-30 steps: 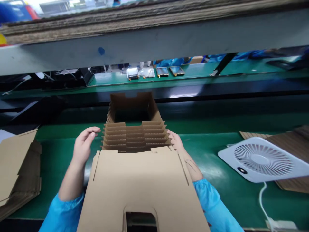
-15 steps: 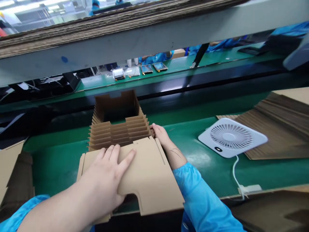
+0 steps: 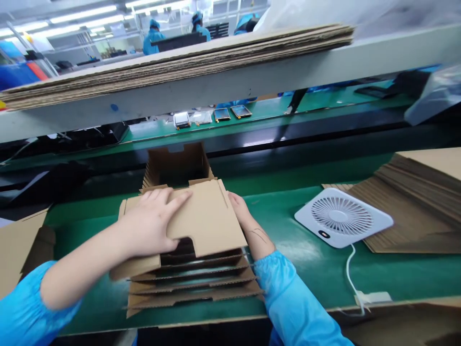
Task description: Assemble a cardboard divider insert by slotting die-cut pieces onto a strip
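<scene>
Centrally, left hand (image 3: 149,226) atop cardboard (image 3: 212,221), illegible badge (image 3: 324,234)

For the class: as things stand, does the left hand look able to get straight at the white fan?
Probably not: the left hand lies on the cardboard panel, and the right forearm comes between that hand and the white fan.

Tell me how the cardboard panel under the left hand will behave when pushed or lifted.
The cardboard panel is probably light for its size, since its edge looks thin. It seems fairly stiff, lying flat under the left hand, but might bend where notched, having less board there. Pushed, it could catch on the cardboard walls close beneath.
</scene>
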Demonstrator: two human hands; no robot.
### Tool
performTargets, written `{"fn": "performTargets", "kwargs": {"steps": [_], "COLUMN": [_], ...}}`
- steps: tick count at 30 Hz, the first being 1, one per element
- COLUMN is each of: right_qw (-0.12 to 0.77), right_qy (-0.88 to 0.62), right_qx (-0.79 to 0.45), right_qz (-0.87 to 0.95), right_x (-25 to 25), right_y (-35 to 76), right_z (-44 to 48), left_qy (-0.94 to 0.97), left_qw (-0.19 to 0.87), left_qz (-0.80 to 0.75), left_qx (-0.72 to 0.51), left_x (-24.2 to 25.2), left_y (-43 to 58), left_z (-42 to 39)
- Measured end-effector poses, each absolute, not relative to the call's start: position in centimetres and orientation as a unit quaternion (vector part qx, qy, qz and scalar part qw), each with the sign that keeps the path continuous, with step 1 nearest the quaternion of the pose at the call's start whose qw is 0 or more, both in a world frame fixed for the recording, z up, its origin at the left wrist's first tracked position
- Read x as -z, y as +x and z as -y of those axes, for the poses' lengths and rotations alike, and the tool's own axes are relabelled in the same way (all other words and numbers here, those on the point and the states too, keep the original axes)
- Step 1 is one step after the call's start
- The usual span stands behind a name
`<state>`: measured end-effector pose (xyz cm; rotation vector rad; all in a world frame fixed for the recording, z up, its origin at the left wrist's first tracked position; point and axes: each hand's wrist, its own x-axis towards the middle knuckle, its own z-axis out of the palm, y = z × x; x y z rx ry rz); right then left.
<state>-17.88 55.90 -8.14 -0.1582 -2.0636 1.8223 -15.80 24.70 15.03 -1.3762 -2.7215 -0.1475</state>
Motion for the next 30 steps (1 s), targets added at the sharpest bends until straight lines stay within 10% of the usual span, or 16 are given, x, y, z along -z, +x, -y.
{"fn": "performTargets", "kwargs": {"steps": [12, 30], "right_qw": [0.218, 0.251], "right_qy": [-0.053, -0.061], "right_qx": [-0.706, -0.696], "right_qz": [0.672, 0.670], "right_x": [6.6, 5.2], "right_y": [-17.3, -15.9], "right_z": [-54.9, -54.8], "left_qy": [-0.456, -0.507], "left_qw": [-0.116, -0.051], "left_qz": [0.882, 0.844], "left_qx": [-0.009, 0.165], "left_x": [-16.4, -14.8], "left_y": [-20.5, -10.5], "left_z": [-27.2, -22.5]}}
